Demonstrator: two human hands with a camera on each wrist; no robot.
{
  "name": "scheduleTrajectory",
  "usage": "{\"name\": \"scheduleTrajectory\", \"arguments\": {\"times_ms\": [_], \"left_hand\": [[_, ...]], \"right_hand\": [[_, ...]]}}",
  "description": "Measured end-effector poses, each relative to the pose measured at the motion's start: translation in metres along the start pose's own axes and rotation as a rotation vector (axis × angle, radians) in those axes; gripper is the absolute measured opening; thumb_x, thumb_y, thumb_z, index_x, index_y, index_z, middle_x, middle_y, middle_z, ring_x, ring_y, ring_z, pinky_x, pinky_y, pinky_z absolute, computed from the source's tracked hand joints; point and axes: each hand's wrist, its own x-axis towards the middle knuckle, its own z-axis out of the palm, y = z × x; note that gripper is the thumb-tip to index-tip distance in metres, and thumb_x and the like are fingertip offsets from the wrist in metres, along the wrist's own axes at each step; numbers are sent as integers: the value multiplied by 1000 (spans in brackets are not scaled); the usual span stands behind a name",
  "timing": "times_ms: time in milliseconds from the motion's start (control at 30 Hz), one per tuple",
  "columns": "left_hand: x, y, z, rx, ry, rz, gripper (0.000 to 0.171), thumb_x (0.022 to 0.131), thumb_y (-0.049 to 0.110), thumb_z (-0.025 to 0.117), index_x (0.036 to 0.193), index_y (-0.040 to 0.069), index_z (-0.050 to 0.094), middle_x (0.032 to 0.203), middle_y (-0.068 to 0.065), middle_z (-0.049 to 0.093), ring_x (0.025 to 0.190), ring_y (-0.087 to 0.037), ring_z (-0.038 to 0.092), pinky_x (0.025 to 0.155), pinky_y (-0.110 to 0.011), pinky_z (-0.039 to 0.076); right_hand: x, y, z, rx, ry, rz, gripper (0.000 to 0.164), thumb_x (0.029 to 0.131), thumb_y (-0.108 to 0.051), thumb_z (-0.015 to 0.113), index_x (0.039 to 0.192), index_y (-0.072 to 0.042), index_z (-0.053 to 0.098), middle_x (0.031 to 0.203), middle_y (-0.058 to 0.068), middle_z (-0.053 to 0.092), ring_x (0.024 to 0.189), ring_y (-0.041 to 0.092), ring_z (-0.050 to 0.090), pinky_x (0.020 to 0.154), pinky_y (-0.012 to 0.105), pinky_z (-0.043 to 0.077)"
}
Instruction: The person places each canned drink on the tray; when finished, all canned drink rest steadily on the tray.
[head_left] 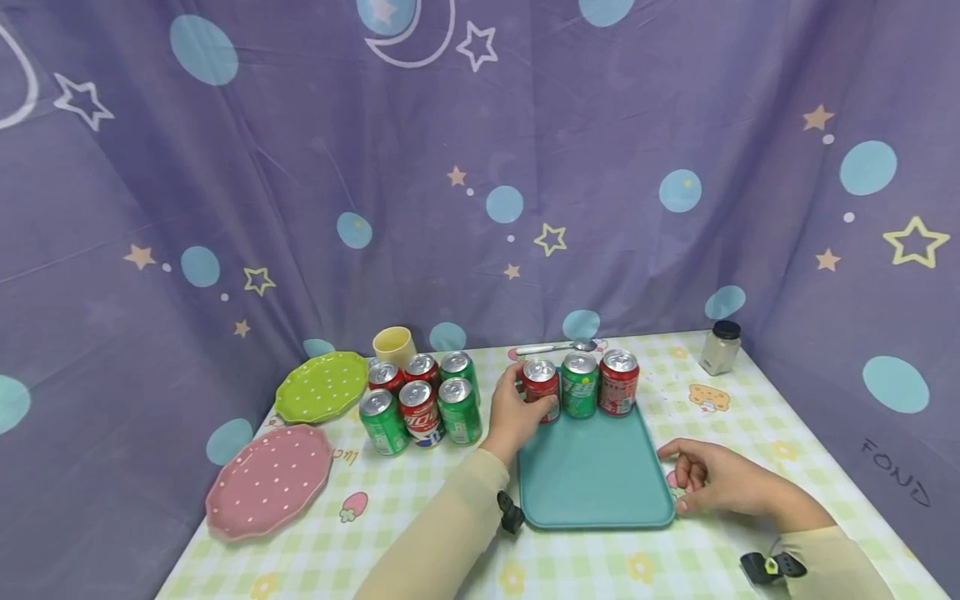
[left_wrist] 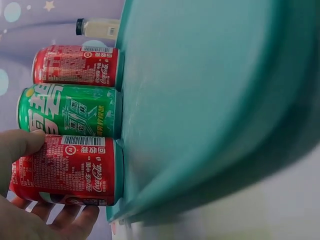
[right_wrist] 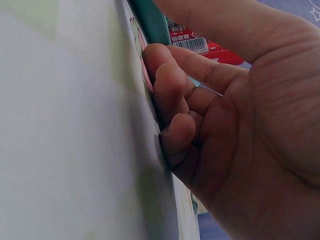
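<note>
My left hand grips a red Coca-Cola can, thumb on one side and fingers round the other. The can stands upright at the far left corner of a teal tray. Right beside it is a green Sprite can, then another red Coca-Cola can, making a row along the tray's far edge. My right hand rests on the table by the tray's right edge, holding nothing. Its index finger reaches toward the rim, and the other fingers are loosely curled in the right wrist view.
Left of the tray stand several red and green cans in two rows, with a yellow cup behind. A green plate and a pink plate lie farther left. A spoon lies behind the tray; a black-lidded jar stands back right.
</note>
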Motion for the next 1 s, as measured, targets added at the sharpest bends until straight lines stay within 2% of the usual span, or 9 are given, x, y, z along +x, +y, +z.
{"name": "scheduleTrajectory", "arguments": {"times_ms": [300, 1000], "left_hand": [[2, 3, 1, 51, -7, 4, 70, 86, 18, 88, 146, 11, 54, 135, -10, 62, 122, -26, 62, 102, -40, 54], [2, 2, -1, 102, -50, -4, 72, 89, 23, 86, 150, 13, 49, 137, -11, 59, 126, -26, 59, 104, -40, 53]], "right_hand": [[0, -4, -1, 13, -6, 15, 72, 83, -9, 89, 141, 6, 50, 97, 16, 61, 71, 14, 55, 60, 27, 50], [-1, -8, 0, 0, -1, 5, 73, 82, -10, 89, 141, 8, 50, 96, 17, 60, 71, 13, 54, 60, 26, 50]]}}
